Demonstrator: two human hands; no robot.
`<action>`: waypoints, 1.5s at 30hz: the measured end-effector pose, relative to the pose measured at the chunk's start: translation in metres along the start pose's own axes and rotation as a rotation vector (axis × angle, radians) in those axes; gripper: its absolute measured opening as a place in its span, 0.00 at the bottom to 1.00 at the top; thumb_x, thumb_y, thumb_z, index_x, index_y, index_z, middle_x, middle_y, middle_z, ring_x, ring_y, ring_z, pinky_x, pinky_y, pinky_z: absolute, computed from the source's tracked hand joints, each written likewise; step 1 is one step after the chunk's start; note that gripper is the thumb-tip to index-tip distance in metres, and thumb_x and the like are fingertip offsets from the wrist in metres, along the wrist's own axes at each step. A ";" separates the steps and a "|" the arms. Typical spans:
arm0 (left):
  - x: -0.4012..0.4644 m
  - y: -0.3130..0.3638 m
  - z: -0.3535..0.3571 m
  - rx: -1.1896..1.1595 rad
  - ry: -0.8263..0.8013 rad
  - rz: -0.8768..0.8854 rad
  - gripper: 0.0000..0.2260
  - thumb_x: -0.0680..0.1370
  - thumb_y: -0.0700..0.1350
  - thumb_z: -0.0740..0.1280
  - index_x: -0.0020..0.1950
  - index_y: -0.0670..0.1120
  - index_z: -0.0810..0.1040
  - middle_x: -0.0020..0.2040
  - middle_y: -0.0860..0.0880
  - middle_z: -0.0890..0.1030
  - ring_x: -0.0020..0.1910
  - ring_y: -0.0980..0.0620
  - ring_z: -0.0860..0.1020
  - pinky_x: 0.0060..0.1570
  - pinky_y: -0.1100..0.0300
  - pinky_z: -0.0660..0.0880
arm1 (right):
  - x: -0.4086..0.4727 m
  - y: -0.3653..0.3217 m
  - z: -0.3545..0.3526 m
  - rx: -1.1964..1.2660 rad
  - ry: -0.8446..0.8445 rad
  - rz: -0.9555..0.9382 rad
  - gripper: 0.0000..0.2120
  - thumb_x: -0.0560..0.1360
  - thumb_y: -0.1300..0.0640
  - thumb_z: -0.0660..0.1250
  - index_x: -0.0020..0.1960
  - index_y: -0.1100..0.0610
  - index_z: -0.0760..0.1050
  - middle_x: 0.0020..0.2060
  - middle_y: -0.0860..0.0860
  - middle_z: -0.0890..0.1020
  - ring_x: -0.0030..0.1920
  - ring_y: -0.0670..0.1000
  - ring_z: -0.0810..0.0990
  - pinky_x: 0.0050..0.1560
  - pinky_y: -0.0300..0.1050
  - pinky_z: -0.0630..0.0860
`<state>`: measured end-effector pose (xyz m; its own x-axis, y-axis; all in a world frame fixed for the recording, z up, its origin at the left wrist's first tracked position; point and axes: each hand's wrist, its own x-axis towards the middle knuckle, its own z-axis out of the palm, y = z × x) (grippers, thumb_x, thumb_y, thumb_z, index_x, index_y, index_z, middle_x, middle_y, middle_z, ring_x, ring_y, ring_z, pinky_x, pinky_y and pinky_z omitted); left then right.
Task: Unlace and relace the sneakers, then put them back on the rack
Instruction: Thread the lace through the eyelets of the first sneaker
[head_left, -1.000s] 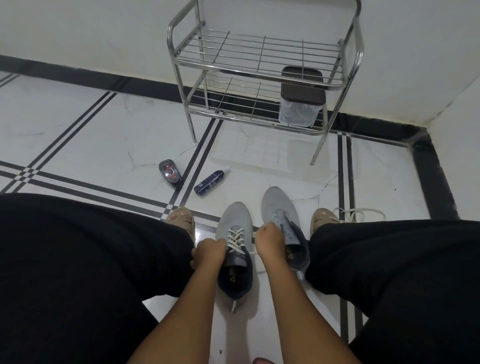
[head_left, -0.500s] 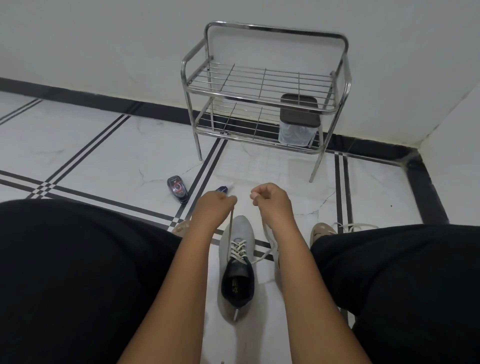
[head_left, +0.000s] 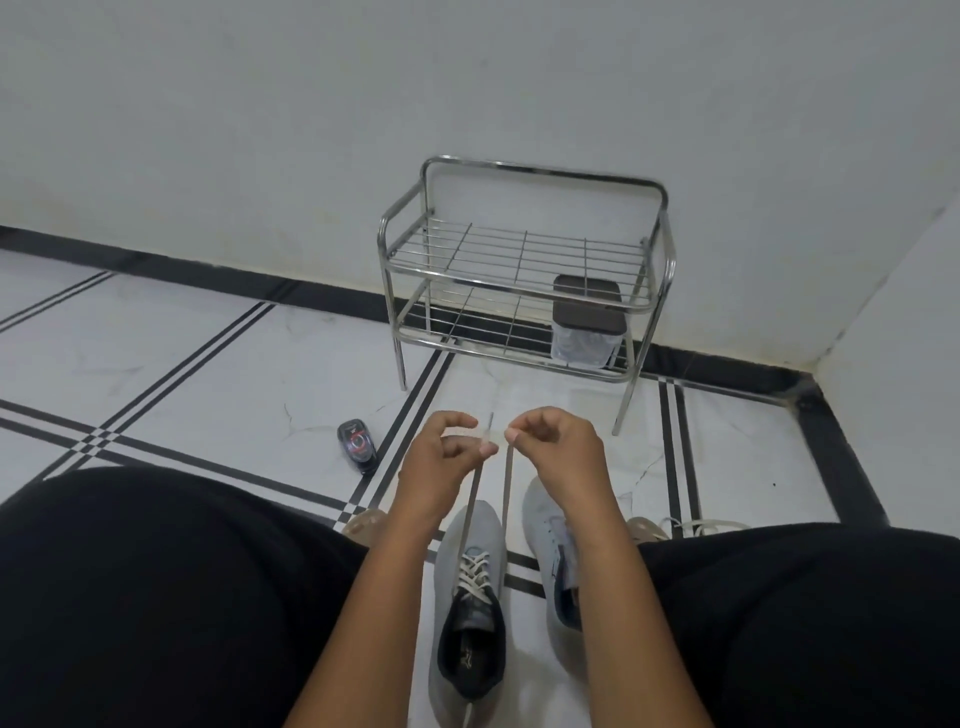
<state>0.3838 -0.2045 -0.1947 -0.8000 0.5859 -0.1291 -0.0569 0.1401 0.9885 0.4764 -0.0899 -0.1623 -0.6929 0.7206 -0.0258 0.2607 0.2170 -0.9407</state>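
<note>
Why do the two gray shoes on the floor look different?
The left shoe has white laces criss-crossed over its tongue; the right shoe shows none. The left shoe's lace ends are pulled up, pinched by the left hand and right hand; nothing holds the right shoe. An arm partly hides the right shoe. Both are gray, toes toward the rack.

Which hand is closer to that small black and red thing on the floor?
Left. The left hand is just right of the black gadget; the right hand is farther right, beyond the left.
</note>
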 end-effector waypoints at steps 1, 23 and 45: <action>0.001 0.000 0.000 -0.007 0.004 0.006 0.12 0.72 0.44 0.74 0.53 0.50 0.77 0.41 0.47 0.85 0.47 0.53 0.83 0.54 0.59 0.75 | -0.001 -0.002 0.000 0.014 -0.001 -0.001 0.01 0.72 0.58 0.73 0.42 0.53 0.81 0.39 0.48 0.83 0.43 0.46 0.81 0.42 0.35 0.73; -0.008 0.002 0.013 -0.145 0.003 0.042 0.06 0.72 0.42 0.73 0.46 0.40 0.83 0.44 0.46 0.85 0.45 0.55 0.82 0.43 0.70 0.76 | -0.005 -0.003 0.000 0.242 -0.034 0.076 0.04 0.71 0.60 0.74 0.45 0.60 0.83 0.40 0.52 0.85 0.41 0.44 0.81 0.36 0.24 0.71; -0.008 -0.001 0.014 0.059 0.025 0.146 0.03 0.76 0.42 0.69 0.44 0.45 0.81 0.34 0.56 0.80 0.36 0.65 0.77 0.40 0.71 0.73 | -0.006 0.027 -0.001 0.023 -0.320 0.139 0.05 0.74 0.58 0.72 0.48 0.58 0.83 0.44 0.51 0.85 0.44 0.43 0.82 0.39 0.27 0.73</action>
<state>0.3986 -0.1979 -0.1956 -0.8117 0.5837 0.0183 0.0957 0.1020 0.9902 0.4886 -0.0873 -0.1873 -0.8286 0.4985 -0.2550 0.3542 0.1138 -0.9282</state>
